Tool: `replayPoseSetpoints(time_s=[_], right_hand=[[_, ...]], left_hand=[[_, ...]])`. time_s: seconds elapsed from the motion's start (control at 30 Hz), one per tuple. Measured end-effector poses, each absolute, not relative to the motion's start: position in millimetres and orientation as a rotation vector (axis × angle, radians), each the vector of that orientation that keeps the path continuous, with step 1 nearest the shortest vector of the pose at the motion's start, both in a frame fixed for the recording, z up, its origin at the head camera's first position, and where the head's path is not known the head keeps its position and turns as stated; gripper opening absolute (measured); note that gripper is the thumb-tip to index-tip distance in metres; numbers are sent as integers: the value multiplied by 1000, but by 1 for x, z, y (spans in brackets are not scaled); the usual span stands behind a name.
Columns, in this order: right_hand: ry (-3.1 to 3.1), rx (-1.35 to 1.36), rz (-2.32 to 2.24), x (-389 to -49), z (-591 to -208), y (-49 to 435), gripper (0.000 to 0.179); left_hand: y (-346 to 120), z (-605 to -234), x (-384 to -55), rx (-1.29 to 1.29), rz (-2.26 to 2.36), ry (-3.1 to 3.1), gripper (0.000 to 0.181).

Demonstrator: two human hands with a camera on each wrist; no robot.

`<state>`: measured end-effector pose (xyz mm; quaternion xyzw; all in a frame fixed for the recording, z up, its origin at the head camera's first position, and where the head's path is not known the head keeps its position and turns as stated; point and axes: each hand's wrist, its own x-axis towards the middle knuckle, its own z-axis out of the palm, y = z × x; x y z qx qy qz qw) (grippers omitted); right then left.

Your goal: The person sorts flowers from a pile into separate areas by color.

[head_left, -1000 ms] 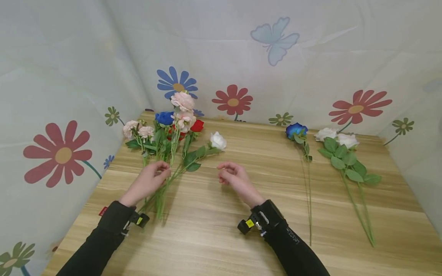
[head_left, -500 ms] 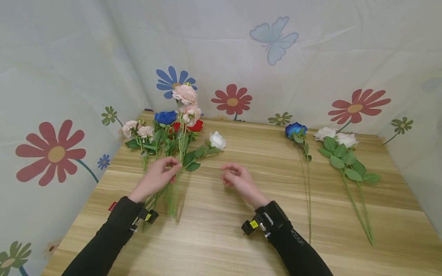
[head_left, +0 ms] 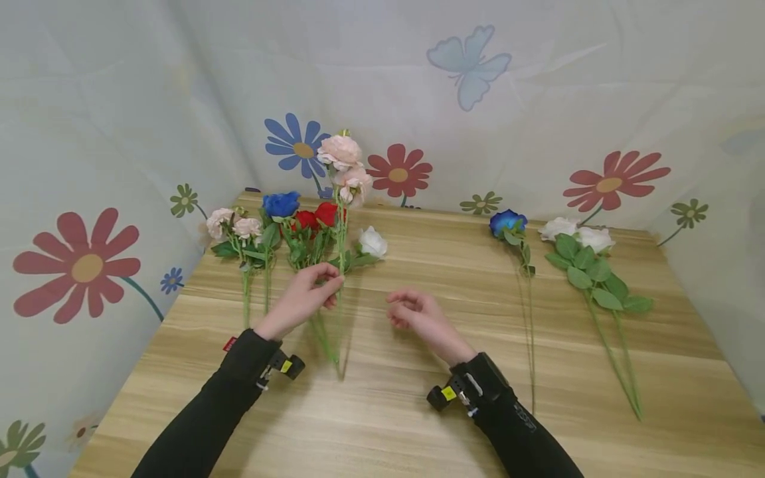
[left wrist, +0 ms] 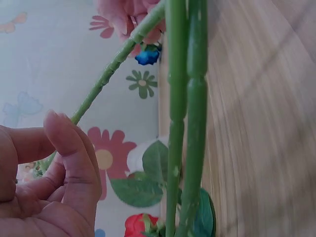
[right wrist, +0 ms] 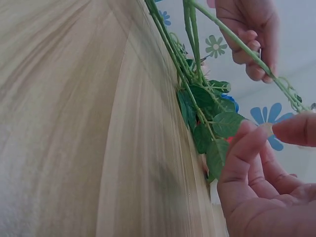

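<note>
In the head view my left hand (head_left: pixel 305 295) pinches the green stem of a pink flower (head_left: pixel 339 153) with two blooms, holding it upright over the table. In the left wrist view, thumb and fingers meet around that stem (left wrist: pixel 106 74). My right hand (head_left: pixel 424 320) hovers to the right of it, fingers loosely curled; the right wrist view shows nothing between its thumb (right wrist: pixel 296 129) and fingers. Behind the left hand lie red roses (head_left: pixel 327 214) and a white rose (head_left: pixel 373 243), their stems partly hidden by the hand.
Farther left lie a blue flower (head_left: pixel 281 204) and pale pink flowers (head_left: pixel 247 228). On the right side of the wooden table (head_left: pixel 418 425) are another blue flower (head_left: pixel 508 223) and two white roses (head_left: pixel 594 239). A printed cloth (head_left: pixel 382 73) hangs behind.
My left hand has moved right, carrying the pink flower away from the blue and pale pink flowers, over the red and white ones. The right hand has shifted slightly right and down.
</note>
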<state>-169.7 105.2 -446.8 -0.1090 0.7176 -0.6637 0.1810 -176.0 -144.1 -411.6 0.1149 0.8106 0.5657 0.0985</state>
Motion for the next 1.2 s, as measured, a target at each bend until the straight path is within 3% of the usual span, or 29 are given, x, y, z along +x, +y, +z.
replayPoseSetpoints(time_s=[0.53, 0.83, 1.2], right_hand=[[1865, -537, -1736, -159, -434, 99, 40], [1853, -524, -1753, -157, -436, 98, 34], [1829, -516, -1816, -152, -434, 108, 32]], left_hand=[[-110, -417, -189, 403, 1755, 2323, 34], [-95, -420, -192, 455, 1683, 2450, 21], [-86, -419, -192, 571, 1494, 2579, 26]])
